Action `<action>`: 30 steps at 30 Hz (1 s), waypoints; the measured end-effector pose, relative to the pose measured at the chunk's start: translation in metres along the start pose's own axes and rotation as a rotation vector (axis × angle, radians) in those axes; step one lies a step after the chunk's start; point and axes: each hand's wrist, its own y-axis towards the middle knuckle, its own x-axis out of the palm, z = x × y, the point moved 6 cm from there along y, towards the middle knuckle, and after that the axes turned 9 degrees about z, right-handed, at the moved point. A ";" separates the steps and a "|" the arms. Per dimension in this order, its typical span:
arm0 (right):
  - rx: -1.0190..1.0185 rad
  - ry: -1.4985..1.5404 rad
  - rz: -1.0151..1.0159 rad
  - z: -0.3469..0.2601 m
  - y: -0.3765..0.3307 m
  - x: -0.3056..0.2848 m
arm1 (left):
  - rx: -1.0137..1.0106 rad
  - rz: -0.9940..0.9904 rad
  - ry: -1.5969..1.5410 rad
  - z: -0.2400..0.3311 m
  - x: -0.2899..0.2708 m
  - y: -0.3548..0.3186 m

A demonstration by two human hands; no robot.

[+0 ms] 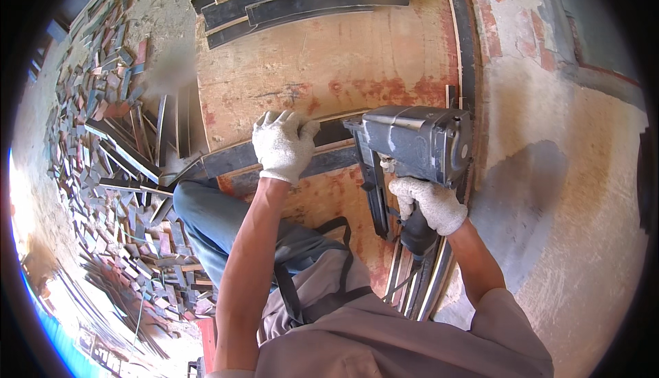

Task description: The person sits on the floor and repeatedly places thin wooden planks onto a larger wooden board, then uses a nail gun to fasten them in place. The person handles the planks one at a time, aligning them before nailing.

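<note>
A broad plywood board (pixel 329 55) lies in front of the person, tan and smeared with red stains; to its right spreads a pale, patchy surface (pixel 528 110) with bits of red brick showing and a dark shadow across it; off to the left sprawls a heap of small offcuts (pixel 147 268), grey, black and reddish, with longer pieces leaning among them; the person sits or crouches over the near end of the board, in a brownish-grey shirt (pixel 384 330) and blue trousers (pixel 213 213), one knee just beside the board's left edge.

At the far end of the board rests a stack of dark strips (pixel 309 1), somewhat fanned out; nearer, a pair of dark strips (pixel 233 158) runs crosswise over the board, side by side, passing under the left hand (pixel 283 145); the black nail gun (pixel 412 141) is over the right part of these strips, its slim magazine slanting down towards the person; whether its nose touches the wood I cannot tell.

Both hands wear whitish knit gloves; the right hand (pixel 429 203) is wrapped round the gun's handle; the left lies over the strips, fingers together and bent, though I cannot tell whether they grip the wood or merely press it.
</note>
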 end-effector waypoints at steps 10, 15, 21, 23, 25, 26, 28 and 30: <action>-0.042 -0.014 -0.023 -0.006 0.004 0.020 | -0.002 0.001 -0.001 -0.006 -0.003 -0.002; -0.023 0.005 -0.021 0.012 0.009 0.013 | -0.199 0.356 0.337 -0.056 -0.072 -0.025; -0.031 -0.030 -0.024 0.019 0.008 0.014 | -1.405 0.021 -0.599 -0.138 -0.095 -0.068; -0.052 -0.028 -0.027 0.021 0.008 0.013 | -1.438 0.030 -0.629 -0.143 -0.092 -0.068; -0.050 0.007 -0.005 0.027 0.005 0.010 | -1.506 0.014 -0.674 -0.147 -0.084 -0.074; -0.048 0.025 0.007 0.028 0.004 0.008 | -1.490 0.016 -0.721 -0.146 -0.079 -0.076; -0.032 0.022 0.015 0.032 0.000 0.006 | -1.467 0.015 -0.813 -0.132 -0.066 -0.080; -0.028 -0.011 0.021 0.034 -0.004 0.005 | -1.448 0.029 -0.851 -0.115 -0.054 -0.080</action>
